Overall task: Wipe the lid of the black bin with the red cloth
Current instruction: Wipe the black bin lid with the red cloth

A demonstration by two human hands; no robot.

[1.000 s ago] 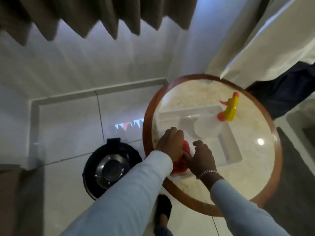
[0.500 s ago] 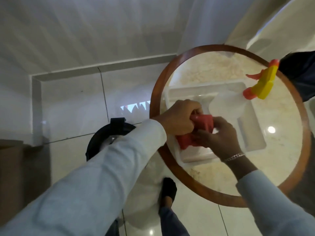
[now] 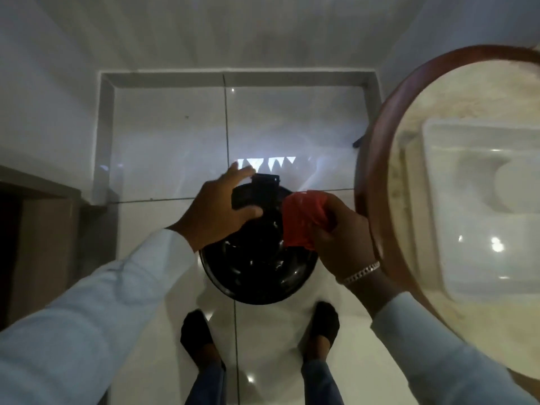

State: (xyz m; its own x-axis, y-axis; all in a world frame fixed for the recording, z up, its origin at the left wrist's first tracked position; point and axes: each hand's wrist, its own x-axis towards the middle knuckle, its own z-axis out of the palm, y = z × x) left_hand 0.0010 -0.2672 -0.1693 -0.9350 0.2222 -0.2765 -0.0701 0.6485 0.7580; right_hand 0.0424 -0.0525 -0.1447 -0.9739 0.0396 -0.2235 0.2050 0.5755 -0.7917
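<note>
red cloth (image 3: 304, 222) is held bunched in right hand (image 3: 342, 238), at right edge of black bin (image 3: 257, 258). lid (image 3: 254, 267) is seen directly below on floor, just left of cloth (round, no long axis), hinge tab (image 3: 264, 182) pointed far. left hand (image 3: 217, 213) is spread open, nothing grasped, over lid's far-left part. cloth hand is judged nearer for wiping.

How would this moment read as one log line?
left hand: open above black bin | right hand: holding red cloth | wiping: unclear

bin (image 3: 257, 270) on floor (image 3: 169, 141), table (image 3: 380, 159) right.
</note>
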